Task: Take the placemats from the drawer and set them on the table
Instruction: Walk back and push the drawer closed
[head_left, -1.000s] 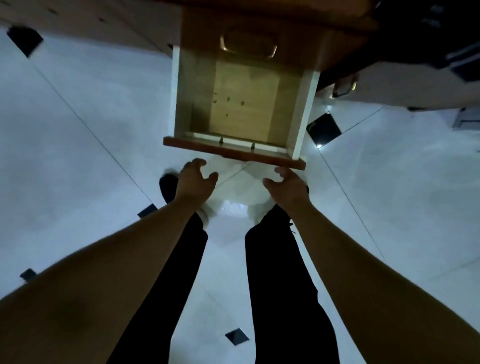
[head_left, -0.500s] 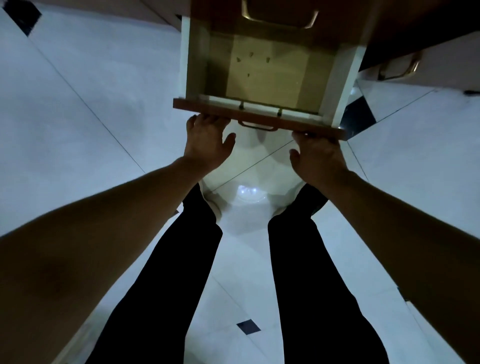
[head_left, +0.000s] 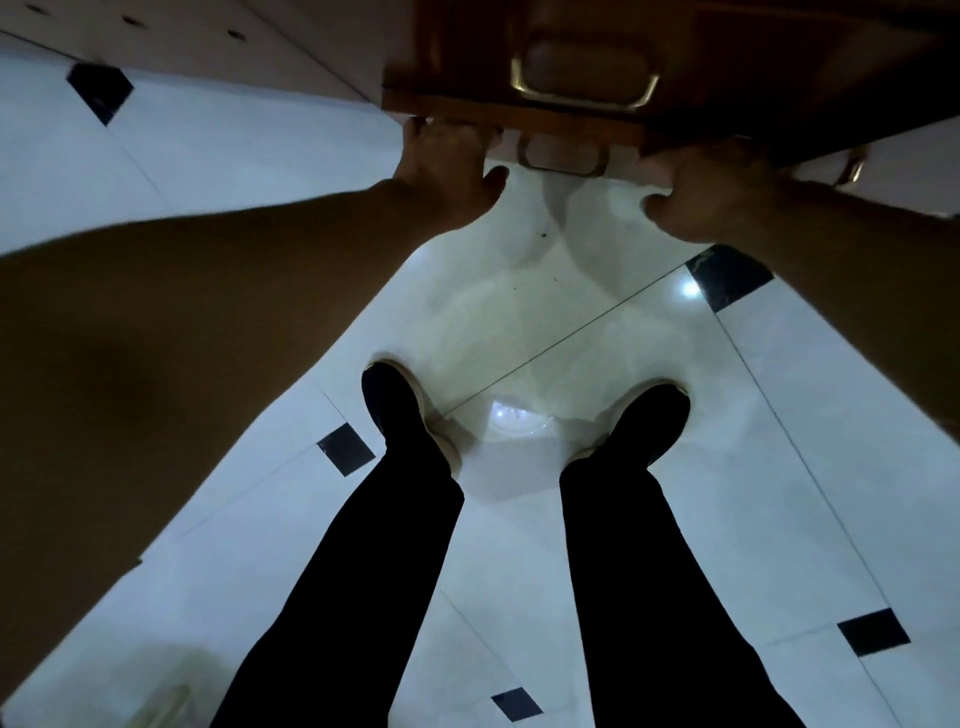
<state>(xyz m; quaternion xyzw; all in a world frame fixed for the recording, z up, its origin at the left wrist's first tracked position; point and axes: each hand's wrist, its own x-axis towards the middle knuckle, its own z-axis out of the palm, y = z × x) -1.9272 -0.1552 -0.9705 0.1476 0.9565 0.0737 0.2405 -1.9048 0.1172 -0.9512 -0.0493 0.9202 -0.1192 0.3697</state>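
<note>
The wooden drawer front (head_left: 457, 113) sits almost flush under the dark cabinet (head_left: 727, 62), and the drawer's inside is hidden. My left hand (head_left: 447, 171) presses its fingers against the front left of the brass handle (head_left: 563, 158), thumb spread out. My right hand (head_left: 711, 200) presses the front on the handle's right side. No placemats are in view, and neither hand holds anything.
A second brass handle (head_left: 584, 80) shows on the drawer above, and another handle (head_left: 852, 169) on the unit to the right. White floor tiles with small black insets (head_left: 727, 275) lie below. My legs and dark shoes (head_left: 400, 410) stand close to the cabinet.
Both hands reached the open drawer's front and pushed it in. The drawer has slid back into the cabinet, and its bare wooden inside no longer shows.
</note>
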